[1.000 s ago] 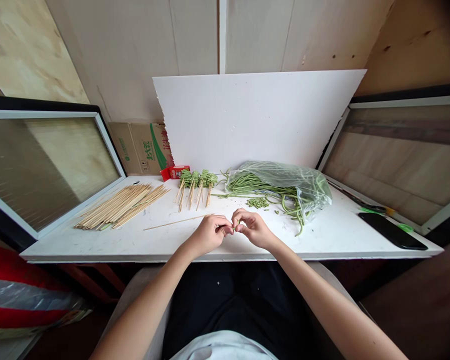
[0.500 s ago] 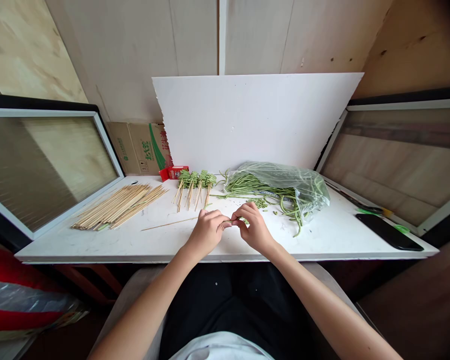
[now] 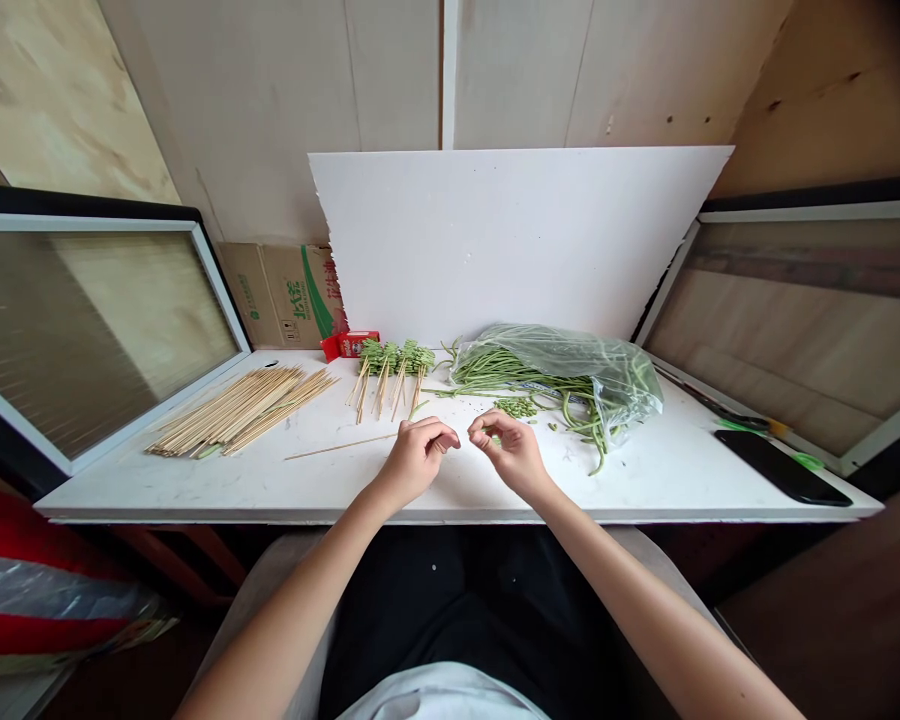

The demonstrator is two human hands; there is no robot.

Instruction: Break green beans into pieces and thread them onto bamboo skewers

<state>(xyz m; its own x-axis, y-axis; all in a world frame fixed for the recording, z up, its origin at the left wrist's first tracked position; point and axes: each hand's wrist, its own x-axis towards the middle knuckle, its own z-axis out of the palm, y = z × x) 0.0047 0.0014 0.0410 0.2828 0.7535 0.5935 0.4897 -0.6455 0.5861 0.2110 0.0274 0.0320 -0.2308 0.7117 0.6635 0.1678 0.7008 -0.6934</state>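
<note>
A thin skewer (image 3: 337, 447) slanted low across the white table (image 3: 232, 490) in front of me, its far end passing out of sight behind my left hand (image 3: 414, 460). I had that hand's fingers curled in, the thumb drawn up against the forefinger; whether they gripped the skewer, I could not tell. My right hand (image 3: 511, 455) faced it, just apart, with thumb and forefinger brought together at the tips. A trace of green showed among its fingers, too small for me to say whether I was pinching it or it lay beyond.

A short green strip (image 3: 418, 408) lay just beyond my left knuckles. Past my right hand sat a small heap of cut bean pieces (image 3: 516, 407), and behind it long green beans (image 3: 514, 368) spilled from a clear plastic bag (image 3: 630, 375). To the left of those, filled skewers (image 3: 397, 358) lay in a row, green pieces at the back, bare ends towards me. Farther left was a broad pile of bare skewers (image 3: 240, 410).

A small red box (image 3: 356, 344) stood near the back edge, before a cardboard carton (image 3: 277, 295). A white board (image 3: 525, 240) leaned upright behind everything, and a black phone (image 3: 784, 467) lay at the right end.
</note>
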